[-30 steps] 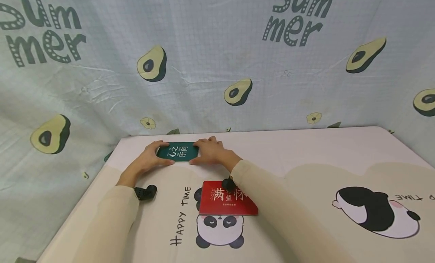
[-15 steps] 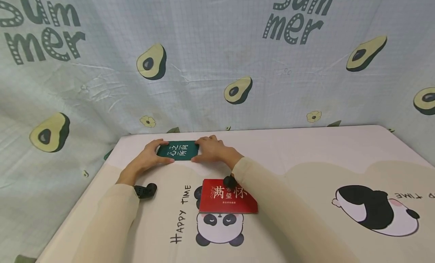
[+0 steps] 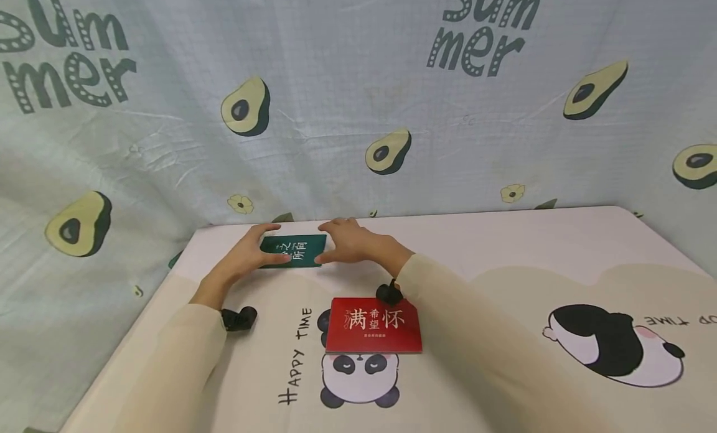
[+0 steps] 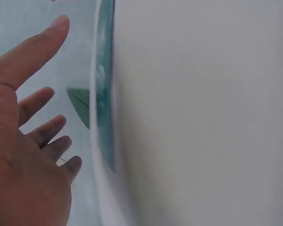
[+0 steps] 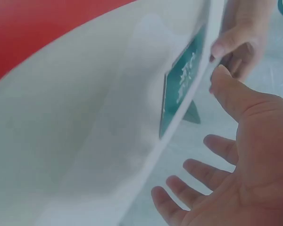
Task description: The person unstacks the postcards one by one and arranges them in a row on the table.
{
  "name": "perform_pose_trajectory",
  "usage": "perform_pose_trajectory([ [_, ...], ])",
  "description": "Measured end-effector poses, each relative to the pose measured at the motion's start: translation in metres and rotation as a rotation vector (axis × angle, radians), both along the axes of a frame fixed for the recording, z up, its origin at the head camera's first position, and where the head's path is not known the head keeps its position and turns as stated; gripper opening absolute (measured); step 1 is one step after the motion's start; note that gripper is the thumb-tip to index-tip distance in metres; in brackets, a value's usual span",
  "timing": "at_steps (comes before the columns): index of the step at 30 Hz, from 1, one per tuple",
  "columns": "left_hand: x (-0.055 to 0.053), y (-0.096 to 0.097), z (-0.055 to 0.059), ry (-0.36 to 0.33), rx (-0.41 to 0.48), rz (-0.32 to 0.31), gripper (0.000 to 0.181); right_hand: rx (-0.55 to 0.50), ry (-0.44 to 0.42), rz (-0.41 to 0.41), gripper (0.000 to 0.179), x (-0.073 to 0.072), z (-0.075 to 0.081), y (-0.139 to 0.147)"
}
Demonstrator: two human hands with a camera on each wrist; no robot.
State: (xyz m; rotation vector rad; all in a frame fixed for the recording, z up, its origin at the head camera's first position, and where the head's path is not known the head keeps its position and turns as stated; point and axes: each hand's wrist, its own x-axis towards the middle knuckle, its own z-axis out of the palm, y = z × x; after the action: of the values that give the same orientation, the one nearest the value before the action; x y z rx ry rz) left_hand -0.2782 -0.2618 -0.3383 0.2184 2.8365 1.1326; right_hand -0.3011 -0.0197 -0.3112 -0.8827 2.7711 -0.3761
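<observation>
A dark green booklet (image 3: 307, 251) with white characters lies flat near the far edge of the table. My left hand (image 3: 244, 254) hovers at its left end, thumb overlapping the cover in the head view, fingers spread. At the right end my right hand (image 3: 354, 241) is held with thumb and fingers apart. Both wrist views show gaps between the hands and the booklet: the left hand (image 4: 33, 136) and the right hand (image 5: 240, 155) have relaxed, spread fingers with nothing in them. A red booklet (image 3: 373, 333) with white characters lies nearer, partly under the right wrist's camera.
The table (image 3: 476, 246) wears a pink and beige cloth printed with pandas. Behind it hangs a pale curtain (image 3: 313, 172) with avocado prints, right along the far table edge. A small black camera (image 3: 239, 319) sits on the left wrist.
Both hands have let go of the green booklet and lifted slightly off it, the right one drawing back to the right. The booklet stays in place; the head view has shifted slightly.
</observation>
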Motion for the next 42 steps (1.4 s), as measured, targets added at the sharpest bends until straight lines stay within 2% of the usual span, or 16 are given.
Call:
perform_pose_trajectory([
  [4,0.002,0.014,0.012,0.061,-0.043,-0.027,0.086,-0.002,0.030,0.015,0.074,0.007,0.007,0.019],
  [8,0.011,0.032,0.019,0.087,-0.054,-0.066,0.084,-0.013,0.051,0.025,0.074,0.014,0.007,0.041],
  [12,0.026,0.053,0.017,0.111,-0.061,-0.127,0.084,-0.023,0.055,0.027,0.073,0.021,0.006,0.060],
  [18,0.056,0.079,0.014,0.145,-0.070,-0.242,0.086,-0.033,0.086,0.061,0.073,0.039,0.005,0.078],
  [25,0.087,0.096,0.011,0.096,-0.070,-0.357,0.089,-0.045,0.149,0.121,0.072,0.064,0.002,0.098],
  [32,0.109,0.106,0.001,0.046,-0.090,-0.372,0.089,-0.087,0.117,0.173,0.072,0.093,-0.005,0.124],
  [37,0.117,0.111,-0.002,0.015,-0.066,-0.387,0.089,-0.082,0.090,0.144,0.071,0.111,-0.011,0.139],
  [42,0.115,0.110,-0.006,-0.012,-0.070,-0.408,0.090,-0.079,0.058,0.074,0.072,0.122,-0.018,0.143],
])
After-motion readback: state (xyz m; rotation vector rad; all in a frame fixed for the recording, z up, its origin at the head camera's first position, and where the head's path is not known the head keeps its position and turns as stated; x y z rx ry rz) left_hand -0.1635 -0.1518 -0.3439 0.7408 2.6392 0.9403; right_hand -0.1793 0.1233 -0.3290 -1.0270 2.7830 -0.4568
